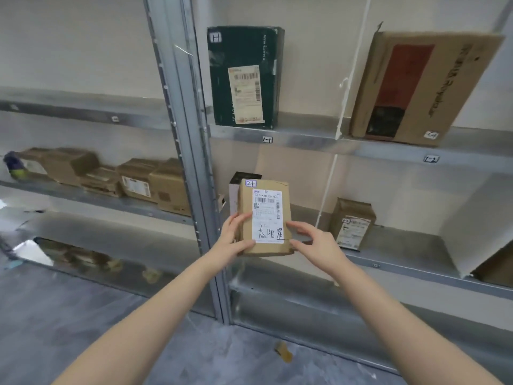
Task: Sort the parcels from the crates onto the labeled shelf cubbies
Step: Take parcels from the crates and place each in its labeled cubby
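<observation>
Your left hand (236, 238) grips the left edge of the small brown cardboard parcel (263, 218), thumb on its front. Your right hand (315, 245) pinches its lower right edge between thumb and forefinger. The parcel stands upright at lower centre of the frame, at the left end of the grey metal shelf (402, 262). It carries a white shipping label and a "2-1" tag on top. Whether its base rests on the shelf you cannot tell. A dark-topped box (243, 177) stands just behind it. A small brown paper bag parcel (352, 223) sits to the right. Upper centre, a dark green box (244, 76) stands above the "1-1" shelf tag (267, 139).
</observation>
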The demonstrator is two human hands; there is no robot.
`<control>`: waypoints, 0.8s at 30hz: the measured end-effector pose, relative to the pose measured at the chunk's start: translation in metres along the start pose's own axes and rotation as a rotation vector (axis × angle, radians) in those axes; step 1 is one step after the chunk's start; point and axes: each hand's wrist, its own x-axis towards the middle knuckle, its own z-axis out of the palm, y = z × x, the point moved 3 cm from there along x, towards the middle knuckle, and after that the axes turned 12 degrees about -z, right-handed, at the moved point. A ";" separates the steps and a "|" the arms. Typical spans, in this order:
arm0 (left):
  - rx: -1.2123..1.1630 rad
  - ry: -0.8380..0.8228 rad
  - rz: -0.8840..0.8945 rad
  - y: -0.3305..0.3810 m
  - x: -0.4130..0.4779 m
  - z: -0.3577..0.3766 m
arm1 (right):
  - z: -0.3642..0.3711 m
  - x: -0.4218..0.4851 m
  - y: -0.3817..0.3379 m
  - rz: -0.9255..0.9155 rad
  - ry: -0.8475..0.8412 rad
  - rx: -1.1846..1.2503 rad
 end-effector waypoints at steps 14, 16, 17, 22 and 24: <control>0.151 -0.227 0.226 -0.064 0.159 0.025 | 0.046 0.066 0.117 0.085 0.316 -0.013; 0.225 -0.164 0.237 -0.068 0.177 0.030 | 0.053 0.075 0.133 0.092 0.360 -0.013; 0.262 -0.121 0.239 -0.071 0.185 0.033 | 0.058 0.079 0.140 0.098 0.384 -0.010; 0.303 0.070 0.282 -0.099 0.209 0.045 | 0.093 0.084 0.167 0.057 0.419 -0.054; 0.267 0.106 0.278 -0.111 0.212 0.046 | 0.108 0.085 0.173 0.018 0.443 -0.050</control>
